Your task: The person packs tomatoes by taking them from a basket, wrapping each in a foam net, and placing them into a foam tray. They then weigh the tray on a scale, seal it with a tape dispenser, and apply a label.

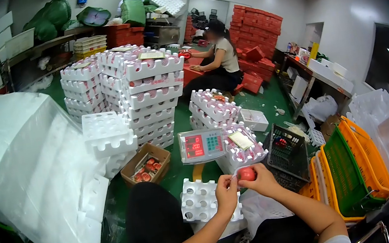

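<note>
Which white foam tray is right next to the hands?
The empty foam tray just below the left hand, its cups all bare. The other trays stand farther off, stacked by the scale.

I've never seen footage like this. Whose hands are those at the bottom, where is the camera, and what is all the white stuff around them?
The camera sits on a person's head and looks down, so the two bare arms are theirs. The left hand and right hand together hold a small red round fruit, with something white at the left fingertips. Below them lies an empty white foam tray with round cups. Ahead stands a digital scale with red digits, beside a filled foam tray. Stacks of foam trays rise behind. Another person sits farther back.
</note>
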`<state>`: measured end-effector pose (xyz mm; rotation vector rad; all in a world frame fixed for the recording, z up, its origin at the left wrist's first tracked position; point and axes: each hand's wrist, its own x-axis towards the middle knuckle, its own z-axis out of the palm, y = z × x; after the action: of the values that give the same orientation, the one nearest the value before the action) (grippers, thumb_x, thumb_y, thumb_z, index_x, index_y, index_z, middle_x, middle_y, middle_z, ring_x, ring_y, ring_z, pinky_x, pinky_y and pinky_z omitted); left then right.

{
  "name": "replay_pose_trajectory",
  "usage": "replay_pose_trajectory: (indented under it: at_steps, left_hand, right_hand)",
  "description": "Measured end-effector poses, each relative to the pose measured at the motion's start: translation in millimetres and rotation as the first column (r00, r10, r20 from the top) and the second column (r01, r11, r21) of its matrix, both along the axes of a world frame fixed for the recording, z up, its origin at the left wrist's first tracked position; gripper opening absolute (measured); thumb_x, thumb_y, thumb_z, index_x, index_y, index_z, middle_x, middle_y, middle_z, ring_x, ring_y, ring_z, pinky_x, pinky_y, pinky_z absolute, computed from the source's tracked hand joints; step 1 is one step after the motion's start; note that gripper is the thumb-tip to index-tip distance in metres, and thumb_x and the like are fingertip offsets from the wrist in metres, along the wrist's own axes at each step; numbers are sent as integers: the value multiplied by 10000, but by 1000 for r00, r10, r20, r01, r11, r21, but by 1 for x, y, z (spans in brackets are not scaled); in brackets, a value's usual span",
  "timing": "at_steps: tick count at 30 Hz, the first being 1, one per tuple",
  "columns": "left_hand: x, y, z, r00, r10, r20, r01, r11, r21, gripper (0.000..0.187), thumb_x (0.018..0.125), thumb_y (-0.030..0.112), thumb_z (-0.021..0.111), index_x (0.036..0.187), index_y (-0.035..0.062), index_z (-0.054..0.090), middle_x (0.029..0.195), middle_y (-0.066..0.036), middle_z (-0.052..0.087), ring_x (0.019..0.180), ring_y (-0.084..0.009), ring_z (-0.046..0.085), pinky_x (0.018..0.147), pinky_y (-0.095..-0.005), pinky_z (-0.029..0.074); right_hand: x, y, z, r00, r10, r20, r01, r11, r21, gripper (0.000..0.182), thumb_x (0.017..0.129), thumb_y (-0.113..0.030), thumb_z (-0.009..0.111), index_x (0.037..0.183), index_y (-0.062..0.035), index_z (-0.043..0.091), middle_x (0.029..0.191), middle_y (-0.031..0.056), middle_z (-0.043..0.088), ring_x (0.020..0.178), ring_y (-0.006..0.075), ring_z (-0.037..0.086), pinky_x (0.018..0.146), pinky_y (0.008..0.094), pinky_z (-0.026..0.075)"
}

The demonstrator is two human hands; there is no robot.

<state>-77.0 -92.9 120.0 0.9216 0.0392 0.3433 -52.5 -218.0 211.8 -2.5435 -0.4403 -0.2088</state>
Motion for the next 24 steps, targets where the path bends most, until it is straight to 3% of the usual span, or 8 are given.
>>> replay_pose_trajectory:
  at_steps: [5, 8, 9, 11, 13, 16, 22, 24]
  left_hand:
    - [-5, 15, 11, 980, 174, 94, -197, 890, 411, 104, 920, 116, 645, 910, 24, 598, 713, -42, 577, 647, -115, 564, 571, -276, 451]
    - [-10, 25, 25, 959, 205, 197, -283, 740, 610, 76, 908, 99, 647, 911, 27, 623, 878, -112, 619, 839, -174, 624, 693, -290, 490]
    - [-8, 22, 27, 946, 223, 237, -322, 743, 586, 77, 912, 99, 644, 926, 27, 619, 922, -108, 612, 873, -171, 612, 723, -291, 491]
    - [-7, 19, 27, 914, 270, 304, -398, 743, 538, 85, 921, 100, 639, 957, 28, 613, 1010, -101, 597, 941, -165, 588, 781, -293, 493]
    - [-1, 9, 13, 993, 63, 104, -86, 968, 237, 106, 930, 105, 635, 992, 29, 593, 1044, -83, 576, 964, -152, 565, 814, -286, 486]
    - [-11, -1, 17, 986, -163, 12, 164, 979, -124, 172, 940, 113, 631, 1058, 37, 532, 1068, -75, 549, 993, -139, 538, 874, -274, 460]
    - [-18, -19, 16, 993, 88, 77, -103, 970, 219, 372, 852, 16, 705, 1099, 56, 429, 1127, -75, 499, 1063, -147, 506, 944, -283, 433]
    - [-18, -17, 22, 997, 10, 79, -13, 999, 49, 392, 840, 18, 719, 1090, 55, 420, 1192, -111, 510, 1128, -172, 500, 970, -301, 440]
  right_hand:
    - [-5, 11, 4, 993, 83, 85, -74, 992, -100, 607, 661, -475, 837, 1022, -16, 673, 1019, 209, 610, 936, 378, 625, 828, 430, 520]
    - [-4, 9, 14, 997, 77, -8, -77, 990, -122, 623, 659, -481, 837, 1007, 8, 670, 1031, 227, 605, 932, 392, 630, 826, 432, 523]
    - [-1, 3, 9, 994, 103, 37, -98, 987, -124, 642, 658, -481, 845, 1012, 27, 673, 994, 185, 642, 883, 318, 656, 801, 398, 529]
    - [4, -3, 5, 965, 154, -214, -100, 965, 242, 617, 697, -471, 834, 1036, 21, 682, 968, 136, 665, 843, 243, 651, 777, 359, 525]
    - [8, -5, 7, 822, 211, -530, 140, 826, 546, 512, 806, -409, 786, 1085, 10, 692, 933, 56, 685, 798, 126, 613, 737, 285, 505]
    - [12, -8, -8, 885, 195, -422, 128, 770, 625, 368, 884, -251, 734, 1136, 7, 663, 1003, 75, 674, 830, 136, 617, 718, 272, 493]
    - [4, 1, -14, 929, 113, -352, 215, 607, 765, 324, 844, -205, 776, 1038, -35, 580, 815, -1, 581, 735, 83, 555, 647, 228, 459]
    - [-2, -1, -4, 892, 170, -420, 236, 616, 752, 323, 878, -200, 737, 1115, -24, 607, 795, -25, 584, 691, 61, 532, 597, 204, 417]
